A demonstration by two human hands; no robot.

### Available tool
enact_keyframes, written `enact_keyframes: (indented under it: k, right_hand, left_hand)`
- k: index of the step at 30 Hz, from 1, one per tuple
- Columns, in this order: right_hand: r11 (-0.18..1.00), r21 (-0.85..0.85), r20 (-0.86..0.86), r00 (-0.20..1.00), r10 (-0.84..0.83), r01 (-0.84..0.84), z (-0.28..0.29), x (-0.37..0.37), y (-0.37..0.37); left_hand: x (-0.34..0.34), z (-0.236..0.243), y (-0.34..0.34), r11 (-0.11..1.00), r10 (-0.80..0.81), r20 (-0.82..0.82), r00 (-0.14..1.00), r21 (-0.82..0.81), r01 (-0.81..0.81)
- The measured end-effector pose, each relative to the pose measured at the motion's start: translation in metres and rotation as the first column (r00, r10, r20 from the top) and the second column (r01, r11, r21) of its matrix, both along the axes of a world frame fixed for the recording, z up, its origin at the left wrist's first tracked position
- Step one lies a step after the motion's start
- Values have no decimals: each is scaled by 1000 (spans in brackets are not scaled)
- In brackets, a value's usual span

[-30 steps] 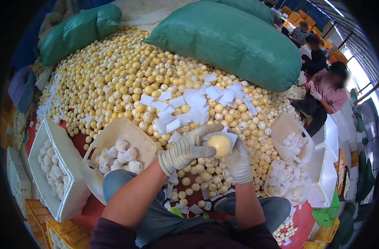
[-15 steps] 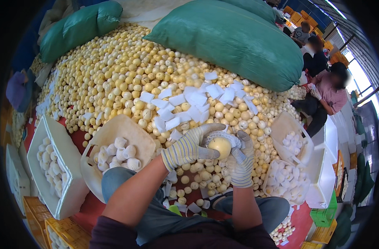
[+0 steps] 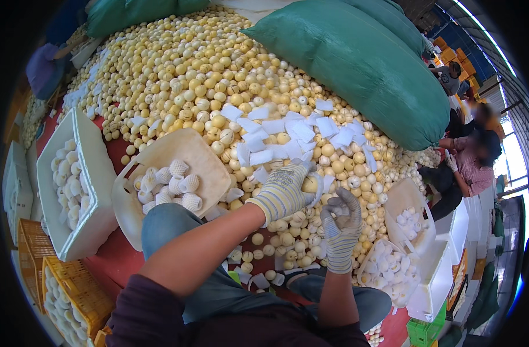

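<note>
My left hand [image 3: 283, 191], in a striped, grey-printed knit glove, grips a pale yellow round fruit [image 3: 309, 184] with white foam netting [image 3: 317, 192] partly around it; its fingers hide much of the fruit. Just to the lower right, my gloved right hand [image 3: 341, 231] has bent fingers apart, with nothing visible in it. Beyond them, loose white foam pieces [image 3: 299, 130] lie on a big pile of similar fruit [image 3: 177, 63]. A pale plastic basket [image 3: 212, 170] holding foam-sleeved fruit [image 3: 178, 168] is left of my hands.
Foam boxes [image 3: 102, 191] and yellow crates [image 3: 82, 286] stand left, more baskets [image 3: 404, 188] and boxes [image 3: 432, 289] right. Green sacks [image 3: 357, 69] lie on the pile. Co-workers sit at right [image 3: 470, 168]; another person [image 3: 41, 69] is at upper left. Red sheeting [image 3: 105, 269] lies underneath.
The view has shifted, raising the near boxes in the picture. My right hand has let go of the fruit and netting and drawn away; my left hand still holds them.
</note>
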State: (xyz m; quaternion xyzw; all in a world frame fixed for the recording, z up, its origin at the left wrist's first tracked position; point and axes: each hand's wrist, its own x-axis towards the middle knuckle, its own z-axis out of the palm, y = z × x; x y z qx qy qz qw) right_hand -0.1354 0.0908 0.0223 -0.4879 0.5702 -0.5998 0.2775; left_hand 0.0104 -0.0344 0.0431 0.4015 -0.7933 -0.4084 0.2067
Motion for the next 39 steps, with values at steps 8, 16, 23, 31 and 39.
enact_keyframes:
  k: [8, 16, 23, 31, 39]
  right_hand:
    - [884, 256, 554, 808, 198, -391, -134, 2, -49]
    - [661, 506, 742, 670, -6, -554, -195, 70, -67]
    - [716, 698, 73, 997, -23, -34, -212, -22, -75]
    - [561, 501, -846, 511, 156, 659, -241, -157, -110]
    - [901, 432, 97, 995, -27, -17, -160, -75, -82]
  left_hand:
    - [-2, -7, 22, 994, -107, 330, 938, 23, 105]
    - [9, 3, 21, 982, -125, 371, 920, -85, 168]
    - [37, 6, -10, 962, 25, 204, 979, -270, 32]
    - [28, 4, -19, 936, 15, 132, 991, -350, 32]
    - [18, -4, -23, 952, 15, 161, 987, -304, 35]
